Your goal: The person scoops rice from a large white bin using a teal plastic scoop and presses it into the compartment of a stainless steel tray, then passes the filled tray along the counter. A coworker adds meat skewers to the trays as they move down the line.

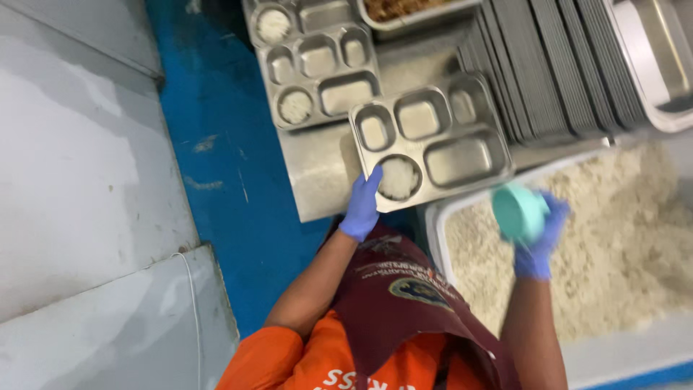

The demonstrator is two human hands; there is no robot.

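Note:
My left hand, in a blue glove, grips the near corner of a steel compartment tray lying on the steel counter. The tray's round compartment holds a mound of white rice; its other compartments are bare. My right hand, also gloved in blue, holds a teal scoop cup just above the edge of a large white tub of cooked rice. The cup is blurred from motion.
Two more compartment trays with rice in their round cups lie further along the counter. A stack of upright trays stands beside them, with a pan of brown food and a steel container beyond. Blue floor at left.

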